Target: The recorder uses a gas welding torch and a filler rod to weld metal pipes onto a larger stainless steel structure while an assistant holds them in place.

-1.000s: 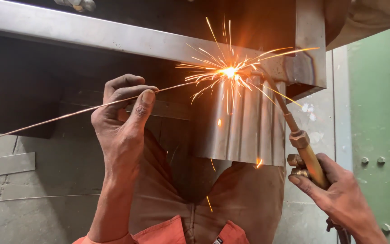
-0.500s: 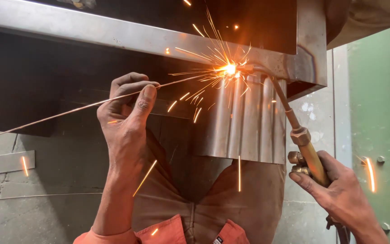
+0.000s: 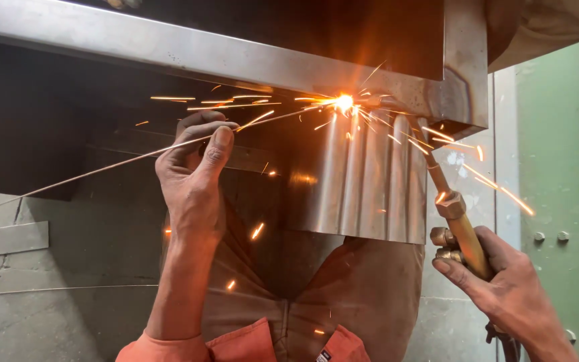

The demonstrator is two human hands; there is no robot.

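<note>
A grey concrete floor [image 3: 48, 308] and a green metal panel [image 3: 557, 167] studded with bolts along its right edge frame a workshop scene seen from above. A steel frame [image 3: 189, 50] runs from the upper left corner towards the right, meeting an upright steel post [image 3: 465, 60]; below their corner hangs one ribbed sheet of bright metal [image 3: 363, 181]. A small dark label [image 3: 323, 355] sits on the orange shirt at the bottom edge, its print too small to tell.

The left hand [image 3: 192, 177] pinches one thin filler rod [image 3: 88, 173] between thumb and curled fingers, pressed close together; the rod slants from the left edge up to the glowing spot [image 3: 344, 102] under the frame. The right hand [image 3: 504, 281], near the lower right corner, wraps its fingers tightly round the brass handle of one gas torch [image 3: 460, 228], whose neck rises to the same spot. Orange sparks [image 3: 490, 181] scatter both ways. A second thin wire [image 3: 55, 289] lies along the floor at lower left. Brown trousers [image 3: 363, 302] show beneath the sheet.
</note>
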